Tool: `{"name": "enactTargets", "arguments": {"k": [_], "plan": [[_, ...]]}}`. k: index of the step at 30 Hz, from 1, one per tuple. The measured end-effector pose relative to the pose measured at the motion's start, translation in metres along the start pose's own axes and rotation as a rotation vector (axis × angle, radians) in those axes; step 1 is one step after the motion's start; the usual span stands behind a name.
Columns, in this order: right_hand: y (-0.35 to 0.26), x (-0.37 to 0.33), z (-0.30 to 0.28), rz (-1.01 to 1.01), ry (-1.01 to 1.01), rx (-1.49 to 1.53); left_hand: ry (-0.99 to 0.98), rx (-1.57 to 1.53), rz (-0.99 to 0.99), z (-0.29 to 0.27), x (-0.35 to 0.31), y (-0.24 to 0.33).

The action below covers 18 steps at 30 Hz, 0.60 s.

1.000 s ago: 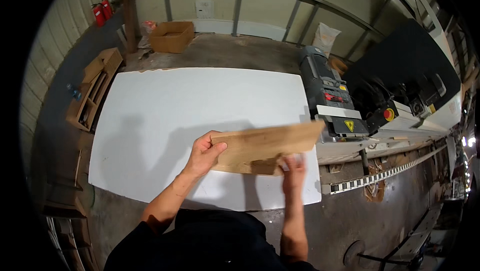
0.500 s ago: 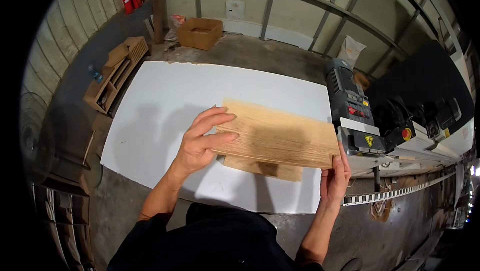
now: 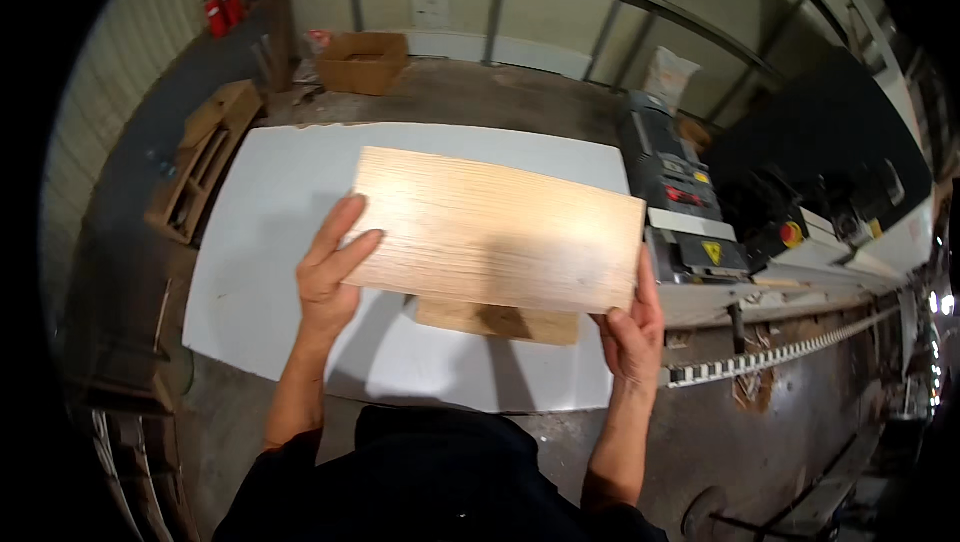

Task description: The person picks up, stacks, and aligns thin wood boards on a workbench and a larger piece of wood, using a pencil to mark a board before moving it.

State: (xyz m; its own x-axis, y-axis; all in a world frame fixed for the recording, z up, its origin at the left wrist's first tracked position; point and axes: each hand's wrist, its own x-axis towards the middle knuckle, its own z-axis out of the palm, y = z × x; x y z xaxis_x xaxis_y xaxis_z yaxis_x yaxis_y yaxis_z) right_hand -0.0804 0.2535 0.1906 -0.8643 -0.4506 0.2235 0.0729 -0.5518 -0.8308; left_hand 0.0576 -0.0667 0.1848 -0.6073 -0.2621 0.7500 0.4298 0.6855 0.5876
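A flat rectangular wooden board [image 3: 490, 227] with light grain is held up above the white table [image 3: 270, 272], its broad face catching the light. My left hand [image 3: 332, 272] grips its left end, fingers along the edge. At the lower right corner, my right hand [image 3: 633, 337] is closed on the board, thumb on the near side. Beneath it, a second wooden piece [image 3: 460, 318] lies on the table, partly hidden by the held board. Shadows of my arms fall over the white surface.
To the right of the table stands a machine with a grey motor [image 3: 655, 147] and a red-and-yellow button [image 3: 791, 234]. A cardboard box [image 3: 362, 62] sits on the floor beyond. At the left is a wooden shelf unit [image 3: 205, 157]; fire extinguishers [image 3: 222, 8] stand by the wall.
The board has been tilted up so more of its face shows, and both hands have moved left in the view with it. The whole scene has shifted left too.
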Motion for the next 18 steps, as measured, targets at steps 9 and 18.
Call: {"name": "enactTargets", "arguments": {"k": [9, 18], "plan": [[0.004, -0.005, -0.029, 0.027, -0.014, -0.119, 0.053, -0.325, -0.535, 0.021, -0.008, -0.008], [0.087, -0.012, -0.089, 0.268, 0.375, -1.167, -0.113, -0.25, -1.044, 0.102, -0.058, -0.062]]}}
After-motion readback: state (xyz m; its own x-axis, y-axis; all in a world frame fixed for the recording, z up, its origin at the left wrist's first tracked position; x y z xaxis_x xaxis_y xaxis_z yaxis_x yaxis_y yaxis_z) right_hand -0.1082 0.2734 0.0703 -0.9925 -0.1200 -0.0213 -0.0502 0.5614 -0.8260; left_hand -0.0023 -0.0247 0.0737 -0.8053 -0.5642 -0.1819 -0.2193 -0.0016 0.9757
